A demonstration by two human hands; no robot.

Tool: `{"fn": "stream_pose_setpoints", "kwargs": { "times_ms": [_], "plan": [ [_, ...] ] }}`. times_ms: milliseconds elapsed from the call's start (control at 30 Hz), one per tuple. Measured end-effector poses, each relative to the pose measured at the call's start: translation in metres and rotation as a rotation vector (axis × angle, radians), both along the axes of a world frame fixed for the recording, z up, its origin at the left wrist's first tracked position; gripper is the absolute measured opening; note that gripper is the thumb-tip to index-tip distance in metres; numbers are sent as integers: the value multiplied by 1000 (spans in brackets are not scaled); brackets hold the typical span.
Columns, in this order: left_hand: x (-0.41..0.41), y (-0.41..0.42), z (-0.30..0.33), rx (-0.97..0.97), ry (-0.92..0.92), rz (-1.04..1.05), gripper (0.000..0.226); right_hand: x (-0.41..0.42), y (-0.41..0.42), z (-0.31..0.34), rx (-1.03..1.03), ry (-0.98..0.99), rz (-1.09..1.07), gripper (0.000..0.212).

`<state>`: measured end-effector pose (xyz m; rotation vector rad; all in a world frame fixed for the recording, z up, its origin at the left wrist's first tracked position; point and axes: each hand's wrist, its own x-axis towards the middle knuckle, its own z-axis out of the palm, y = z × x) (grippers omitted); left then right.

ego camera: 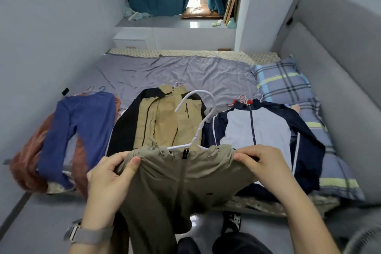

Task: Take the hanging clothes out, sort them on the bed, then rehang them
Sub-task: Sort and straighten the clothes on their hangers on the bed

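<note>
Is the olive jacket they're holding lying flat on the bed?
No, both hands hold the olive jacket up on a white hanger in front of the bed.

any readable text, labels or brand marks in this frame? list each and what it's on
None readable.
White mark on the black slipper: blurred, cannot be read.
Small dark patch on the olive jacket: too small to read.
Nothing legible on the clothes laid on the bed or the plaid pillow.
</note>
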<state>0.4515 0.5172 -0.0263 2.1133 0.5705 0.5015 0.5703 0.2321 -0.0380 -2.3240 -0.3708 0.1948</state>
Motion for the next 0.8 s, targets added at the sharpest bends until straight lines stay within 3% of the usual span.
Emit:
{"fn": "stream_pose_setpoints", "kwargs": {
  "times_ms": [167, 233, 333, 433, 500, 667, 800],
  "plan": [
    [28, -21, -9, -124, 47, -91, 10, 4, -33, 9, -26, -37, -87, 13],
    [39, -26, -15, -134, 77, -127, 28, 10, -44, 9, -36, -30, -130, 11],
    [57, -38, -18, -146, 124, -187, 36, 14, -62, 0, -61, -19, -164, 14],
    [75, -53, -19, -189, 105, -291, 28, 13, -80, -8, -68, -24, -152, 17],
    [91, -64, -14, -245, 75, -342, 8, 18, -88, -4, -45, -56, -180, 17],
    [140, -89, 20, -300, -109, -409, 12, 57, -102, 32, -14, -390, -304, 9],
    [184, -108, 12, -256, -117, -428, 12, 84, -112, 29, -132, -522, -388, 11]
  ]
}}
